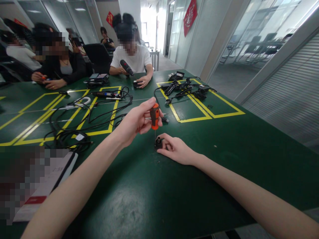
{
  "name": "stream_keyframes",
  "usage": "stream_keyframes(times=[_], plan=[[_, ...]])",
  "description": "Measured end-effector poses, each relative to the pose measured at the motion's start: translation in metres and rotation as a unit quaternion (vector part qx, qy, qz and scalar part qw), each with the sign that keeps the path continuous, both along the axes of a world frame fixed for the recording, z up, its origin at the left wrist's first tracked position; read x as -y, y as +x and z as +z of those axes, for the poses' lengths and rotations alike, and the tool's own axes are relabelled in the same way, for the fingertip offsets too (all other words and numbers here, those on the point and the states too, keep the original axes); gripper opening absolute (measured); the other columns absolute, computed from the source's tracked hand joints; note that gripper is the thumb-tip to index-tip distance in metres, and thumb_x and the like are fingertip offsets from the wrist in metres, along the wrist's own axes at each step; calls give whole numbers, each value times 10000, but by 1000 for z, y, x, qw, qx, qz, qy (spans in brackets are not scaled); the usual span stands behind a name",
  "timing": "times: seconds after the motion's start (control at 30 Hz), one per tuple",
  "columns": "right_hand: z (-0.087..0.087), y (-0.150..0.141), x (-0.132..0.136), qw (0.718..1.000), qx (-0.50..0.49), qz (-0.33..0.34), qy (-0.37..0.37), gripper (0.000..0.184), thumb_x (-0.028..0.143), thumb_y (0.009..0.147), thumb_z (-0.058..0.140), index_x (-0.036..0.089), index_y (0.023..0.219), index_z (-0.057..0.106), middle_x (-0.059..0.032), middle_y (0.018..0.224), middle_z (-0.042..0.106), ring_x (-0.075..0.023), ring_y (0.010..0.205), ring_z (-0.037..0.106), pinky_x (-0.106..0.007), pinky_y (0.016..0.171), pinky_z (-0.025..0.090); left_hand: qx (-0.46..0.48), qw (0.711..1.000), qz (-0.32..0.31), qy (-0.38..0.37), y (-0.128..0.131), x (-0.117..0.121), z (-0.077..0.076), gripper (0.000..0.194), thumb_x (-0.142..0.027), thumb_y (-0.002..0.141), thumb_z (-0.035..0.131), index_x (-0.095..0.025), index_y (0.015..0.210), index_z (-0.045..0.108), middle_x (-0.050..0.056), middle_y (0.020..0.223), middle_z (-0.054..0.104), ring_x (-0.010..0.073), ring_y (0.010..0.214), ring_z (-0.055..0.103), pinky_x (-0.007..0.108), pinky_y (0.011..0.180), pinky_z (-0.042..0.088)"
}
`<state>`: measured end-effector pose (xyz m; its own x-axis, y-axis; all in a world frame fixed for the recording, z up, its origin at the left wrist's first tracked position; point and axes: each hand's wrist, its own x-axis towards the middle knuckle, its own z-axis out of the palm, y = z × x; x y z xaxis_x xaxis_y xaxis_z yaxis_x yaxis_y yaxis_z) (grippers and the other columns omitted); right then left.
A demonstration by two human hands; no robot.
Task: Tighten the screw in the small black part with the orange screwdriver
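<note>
An orange and black screwdriver (155, 117) stands upright in my left hand (141, 119), gripped round its handle with the fingers closed. Its thin shaft points down to a small black part (158, 143) on the green table (199, 186). My right hand (175, 149) pinches that black part from the right side, thumb and forefinger around it. A short round stub sticks up from the part. Whether the screwdriver's tip sits in a screw is too small to tell.
Black cables (93, 113) lie tangled at the left, with a dark electric screwdriver (107, 94) behind them. Black adapters and cords (184, 88) fill a yellow-taped area at the back right. Across the table, a person in white (134, 58) holds a power tool (127, 67).
</note>
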<state>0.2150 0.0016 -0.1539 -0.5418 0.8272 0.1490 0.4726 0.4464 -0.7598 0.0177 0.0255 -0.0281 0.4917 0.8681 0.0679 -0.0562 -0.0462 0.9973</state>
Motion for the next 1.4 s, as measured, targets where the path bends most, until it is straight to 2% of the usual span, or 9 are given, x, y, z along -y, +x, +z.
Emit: stream_keyframes(times=[0.2, 0.37, 0.6, 0.8, 1.03, 1.23, 1.4], plan=[[1, 0, 0, 1000, -1, 1, -1, 321, 317, 950, 668, 202, 1215, 528, 75, 700, 605, -107, 534, 477, -241, 602, 362, 4, 1000, 17, 3, -2, -1, -5, 505, -642, 819, 721, -138, 850, 692, 68, 775, 678, 88, 499, 451, 219, 394, 219], [1, -1, 0, 1000, -3, 1, -3, 324, 309, 947, 673, 195, 1214, 530, 78, 697, 591, -107, 532, 478, -243, 601, 360, 15, 1000, 21, 1, -1, -1, -4, 503, -644, 807, 737, -150, 803, 643, 54, 802, 691, 61, 461, 401, 215, 385, 204], [-1, -1, 0, 1000, -4, -1, -8, 331, 308, 947, 674, 189, 1217, 524, 84, 692, 575, -103, 522, 466, -240, 593, 346, 2, 1000, -13, -3, -1, 0, 0, 593, -740, 856, 602, -151, 792, 622, 75, 717, 697, 82, 458, 430, 215, 383, 232], [1, -1, 1, 1000, 0, -4, -9, 314, 307, 946, 672, 204, 1207, 530, 74, 704, 601, -105, 534, 476, -236, 589, 349, 5, 1000, -1, -3, -1, 1, 0, 531, -674, 823, 684, -148, 897, 665, 62, 719, 676, 98, 492, 466, 219, 392, 200], [2, 0, 1, 1000, 2, -1, -8, 319, 298, 949, 675, 203, 1217, 530, 74, 715, 605, -101, 539, 478, -232, 591, 354, 22, 999, 34, -10, 0, 1, -2, 450, -594, 793, 745, -165, 833, 618, 61, 837, 703, 68, 488, 417, 206, 409, 220], [0, -1, 0, 1000, 1, 0, -8, 325, 309, 950, 673, 201, 1219, 525, 76, 713, 602, -105, 540, 483, -238, 594, 355, -6, 1000, 8, 6, -2, -1, -3, 487, -637, 819, 692, -154, 805, 632, 84, 765, 716, 91, 482, 436, 226, 413, 240], [-1, -1, 0, 1000, 1, 0, -6, 327, 308, 951, 672, 200, 1221, 521, 75, 709, 602, -103, 536, 476, -236, 591, 353, 6, 1000, 4, -5, -2, 0, -3, 502, -654, 814, 715, -167, 901, 629, 51, 696, 690, 84, 459, 413, 219, 405, 195]])
